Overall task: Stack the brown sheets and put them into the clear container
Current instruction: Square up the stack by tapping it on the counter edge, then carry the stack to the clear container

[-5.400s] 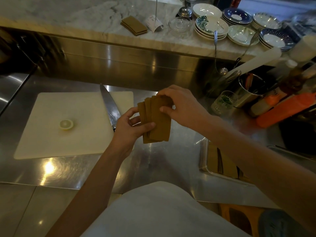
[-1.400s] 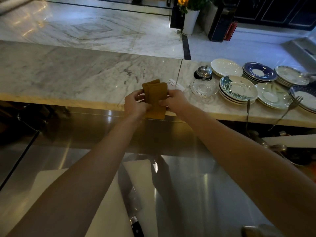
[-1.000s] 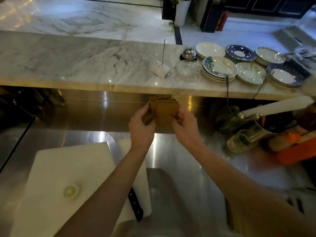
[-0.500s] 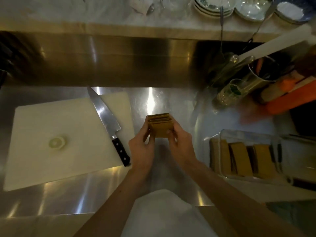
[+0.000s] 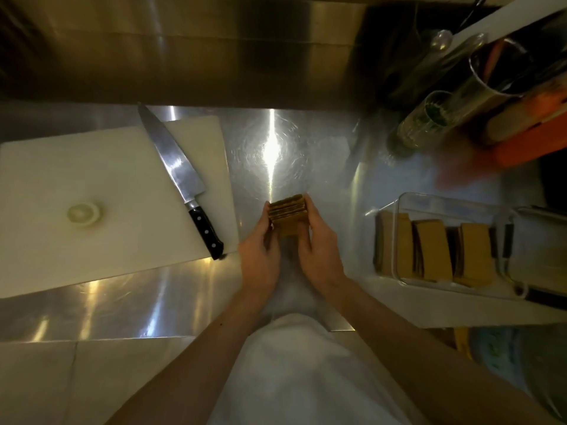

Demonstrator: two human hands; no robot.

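A stack of several brown sheets (image 5: 287, 214) stands on edge over the steel counter, squeezed from both sides. My left hand (image 5: 260, 256) presses its left side and my right hand (image 5: 317, 251) presses its right side. To the right, the clear container (image 5: 435, 204) rests on the counter with more brown sheets (image 5: 434, 253) standing upright inside it in rows. The container lies well apart from my hands.
A white cutting board (image 5: 92, 185) lies at the left with a chef's knife (image 5: 181, 179) and a small pale round slice (image 5: 83, 213) on it. Glasses, a metal cup and orange bottles (image 5: 527, 139) crowd the back right. A steel wall rises behind the counter.
My hands brought the stack down from the marble ledge toward the counter and squared it up. The view tilted downward, bringing the clear container into sight.
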